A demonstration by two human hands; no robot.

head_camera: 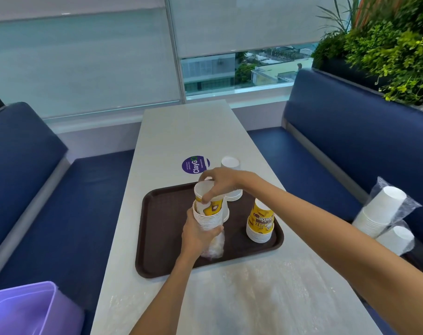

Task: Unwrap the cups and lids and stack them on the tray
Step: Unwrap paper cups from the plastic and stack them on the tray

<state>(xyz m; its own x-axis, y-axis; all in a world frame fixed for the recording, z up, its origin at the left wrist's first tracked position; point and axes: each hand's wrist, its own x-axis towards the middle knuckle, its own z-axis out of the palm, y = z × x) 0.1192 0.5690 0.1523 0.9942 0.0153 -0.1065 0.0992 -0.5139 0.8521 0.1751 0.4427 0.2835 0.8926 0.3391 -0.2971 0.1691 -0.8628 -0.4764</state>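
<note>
A dark brown tray (162, 252) lies on the pale table. Over its middle my left hand (198, 234) grips a stack of nested paper cups (207, 220) with clear plastic wrap (214, 247) bunched below it. My right hand (220, 182) pinches the rim of the top yellow-printed cup (211, 204), which is partly lifted out of the stack. An upside-down stack of yellow cups (260, 221) stands on the tray's right side. A white stack (232, 180) stands at the tray's far edge, partly hidden by my right hand.
Two wrapped sleeves of white cups (384, 211) lie on the blue bench at right. A purple bin (24, 308) sits at lower left. A round purple sticker (195, 164) is on the table beyond the tray. Plants and a window lie beyond.
</note>
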